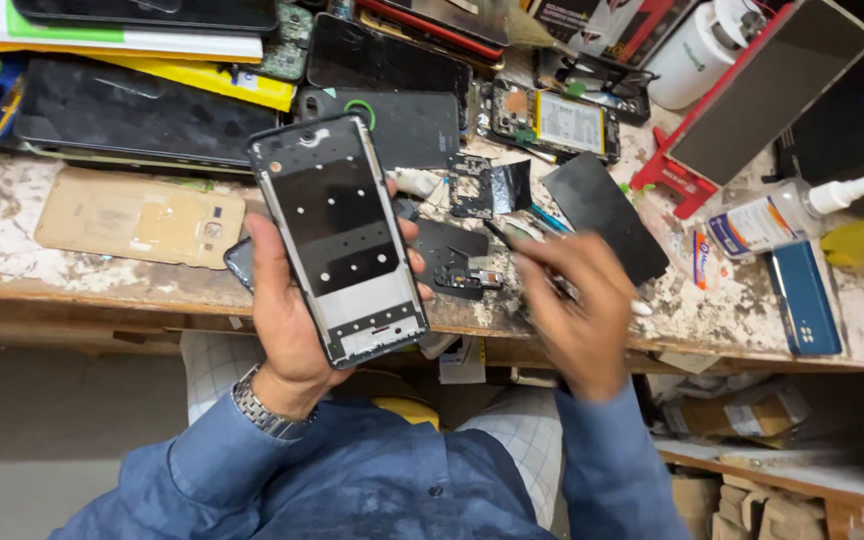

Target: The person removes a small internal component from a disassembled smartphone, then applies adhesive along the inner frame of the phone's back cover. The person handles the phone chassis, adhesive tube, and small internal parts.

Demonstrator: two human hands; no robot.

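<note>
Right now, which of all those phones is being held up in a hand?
The opened black phone frame, gripped upright in the left hand. The other phones, like the tan back cover and blue phone, lie flat on the workbench.

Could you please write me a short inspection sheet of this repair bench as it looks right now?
Surface: worn wooden bench, paint flaked and stained.
Job's things: opened phone frame, upright in the left hand; thin dark tool in the right hand, blurred.
Clutter: tan back cover, blue back cover, dismantled phone, spray bottle, white jar, stacked phones at the back.
Hands: both gripping.
Cables: nothing seen.
Surroundings: shelf of cardboard boxes under the bench.
</note>
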